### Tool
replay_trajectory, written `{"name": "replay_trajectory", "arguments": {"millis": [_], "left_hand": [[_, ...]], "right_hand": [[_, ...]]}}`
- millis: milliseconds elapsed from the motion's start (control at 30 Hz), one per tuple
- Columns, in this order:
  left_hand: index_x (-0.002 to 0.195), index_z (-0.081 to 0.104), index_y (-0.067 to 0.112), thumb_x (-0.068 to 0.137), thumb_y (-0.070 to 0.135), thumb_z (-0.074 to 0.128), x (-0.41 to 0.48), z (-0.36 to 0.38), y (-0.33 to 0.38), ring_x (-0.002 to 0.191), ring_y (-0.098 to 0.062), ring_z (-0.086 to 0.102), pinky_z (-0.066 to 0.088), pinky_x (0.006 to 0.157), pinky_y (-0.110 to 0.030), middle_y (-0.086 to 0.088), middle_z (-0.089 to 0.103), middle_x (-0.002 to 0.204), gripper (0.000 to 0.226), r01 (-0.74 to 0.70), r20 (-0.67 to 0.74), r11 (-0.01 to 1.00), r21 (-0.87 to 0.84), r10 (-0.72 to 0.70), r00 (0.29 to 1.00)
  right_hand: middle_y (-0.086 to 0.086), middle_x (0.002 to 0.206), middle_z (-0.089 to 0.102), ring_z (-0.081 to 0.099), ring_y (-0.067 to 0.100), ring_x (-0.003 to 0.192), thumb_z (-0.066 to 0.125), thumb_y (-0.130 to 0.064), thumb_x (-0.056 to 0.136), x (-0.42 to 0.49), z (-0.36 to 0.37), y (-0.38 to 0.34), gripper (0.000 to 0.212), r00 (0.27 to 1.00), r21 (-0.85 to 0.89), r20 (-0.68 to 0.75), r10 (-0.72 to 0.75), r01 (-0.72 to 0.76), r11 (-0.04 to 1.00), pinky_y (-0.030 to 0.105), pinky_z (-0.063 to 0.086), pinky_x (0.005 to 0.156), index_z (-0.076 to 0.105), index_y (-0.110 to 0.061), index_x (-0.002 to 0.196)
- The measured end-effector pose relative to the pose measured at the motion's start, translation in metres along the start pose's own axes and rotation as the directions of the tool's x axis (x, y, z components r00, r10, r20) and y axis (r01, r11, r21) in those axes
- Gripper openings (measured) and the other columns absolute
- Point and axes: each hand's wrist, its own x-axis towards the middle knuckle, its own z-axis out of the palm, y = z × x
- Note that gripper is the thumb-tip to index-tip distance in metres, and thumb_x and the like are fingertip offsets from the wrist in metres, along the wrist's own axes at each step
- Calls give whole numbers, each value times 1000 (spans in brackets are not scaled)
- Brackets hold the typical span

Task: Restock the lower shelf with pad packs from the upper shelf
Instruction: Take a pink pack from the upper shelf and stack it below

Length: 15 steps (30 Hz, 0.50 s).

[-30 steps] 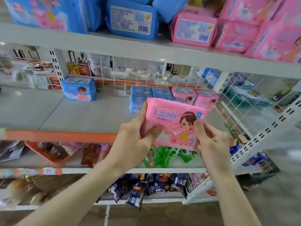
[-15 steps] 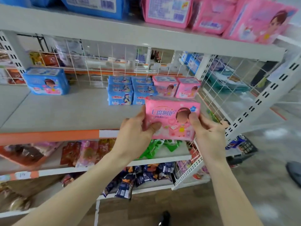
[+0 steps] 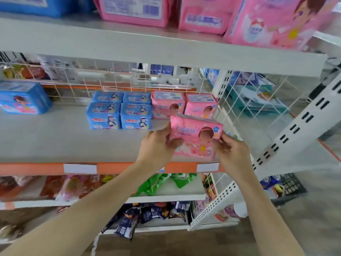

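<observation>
Both hands grip one pink pack [image 3: 195, 136], held upright, front face to camera, cartoon girl printed on it. Left hand [image 3: 156, 146] clamped on the pack's left edge, thumb across the front lower corner, fingers behind. Right hand [image 3: 231, 152] clamped on the right edge at the lower corner, fingers curled round it. Pack sits over the front right part of the lower shelf [image 3: 55, 141], at about 3 o'clock from the shelf's middle; cannot tell whether its bottom touches the shelf or hangs just above.

Behind the pack at 12 o'clock: two pink packs [image 3: 184, 104] side by side against the wire back grid [image 3: 110, 78], the held one just in front of them. At 9 o'clock from those, touching them, a block of blue packs [image 3: 120, 109], two wide, two deep. Well apart at the far left, a single blue pack [image 3: 24, 97].

Upper shelf [image 3: 166, 52] runs across the top; on it big pink packs [image 3: 203, 13] at 12 to 1 o'clock, and a blue one [image 3: 27, 4] at 11 o'clock, cut off by the frame.

Orange price strip [image 3: 120, 168] along the lower shelf's front edge, with two white labels. Below it, snack bags [image 3: 73, 187], blurred. Wire side panel [image 3: 249, 100] at 3 o'clock.
</observation>
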Motion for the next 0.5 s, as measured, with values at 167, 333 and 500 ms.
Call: {"name": "replay_trajectory", "arguments": {"millis": [167, 333, 500], "left_hand": [[103, 69, 17, 86, 37, 72, 28, 39, 4, 74, -26, 59, 49, 67, -36, -2, 69, 80, 26, 36, -35, 999, 14, -36, 999], [105, 64, 23, 76, 57, 63, 58, 67, -3, 85, -22, 69, 57, 77, -40, 3, 74, 92, 45, 34, 20, 999, -39, -33, 999], [106, 62, 23, 70, 66, 59, 87, 92, -25, 89, -23, 70, 58, 78, -42, 2, 74, 94, 56, -14, 60, 999, -39, 16, 998]], "right_hand": [[-16, 90, 72, 65, -13, 67, 65, -12, 92, 44, -10, 36, 27, 997, -25, 24, 72, -71, 997, 8, 51, 64, 68, -24, 116], [-2, 94, 73, 63, -14, 66, 62, -9, 94, 75, -8, 61, 22, 998, -72, -32, 56, -58, 996, 3, 45, 59, 68, -15, 114], [0, 98, 72, 61, -15, 63, 61, -6, 95, 98, 2, 86, 25, 992, -91, -74, 99, -105, 990, 2, 42, 54, 66, -12, 119]]}}
